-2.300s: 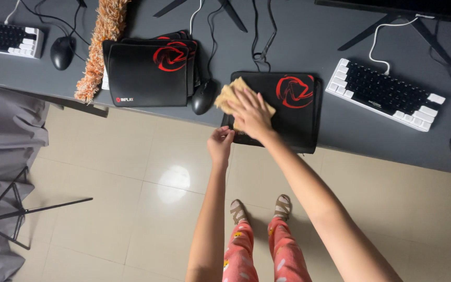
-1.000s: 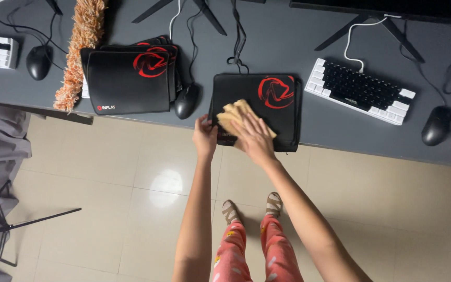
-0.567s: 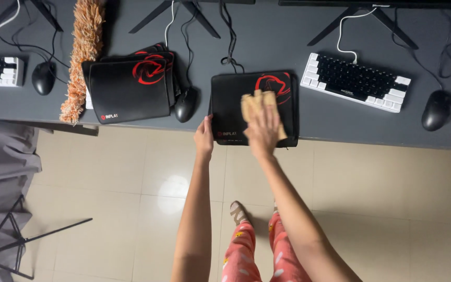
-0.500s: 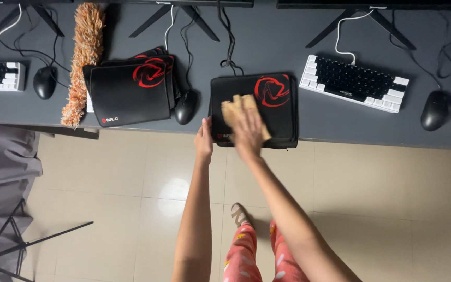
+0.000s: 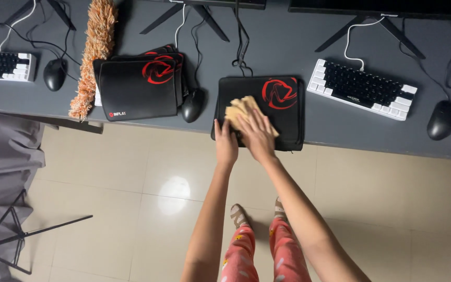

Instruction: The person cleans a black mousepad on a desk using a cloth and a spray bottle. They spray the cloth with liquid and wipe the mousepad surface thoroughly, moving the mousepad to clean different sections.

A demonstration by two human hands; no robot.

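Pressing flat on a tan cloth (image 5: pixel 240 111), the right hand (image 5: pixel 257 137) lies open on the mouse pad (image 5: pixel 283 109); the left hand (image 5: pixel 226 145) grips the pad's front edge at the desk (image 5: pixel 330 130) edge.

The right hand (image 5: pixel 257 137) lies flat on a tan cloth (image 5: pixel 242 110) spread over a black mouse pad (image 5: pixel 261 110) with a red emblem — the left hand (image 5: pixel 226 147) grips the pad's near edge. To the left, a black mouse (image 5: pixel 192 105), a stack of pads (image 5: pixel 138 86) and an orange duster (image 5: pixel 93 55) lie on the grey desk (image 5: pixel 288 42).
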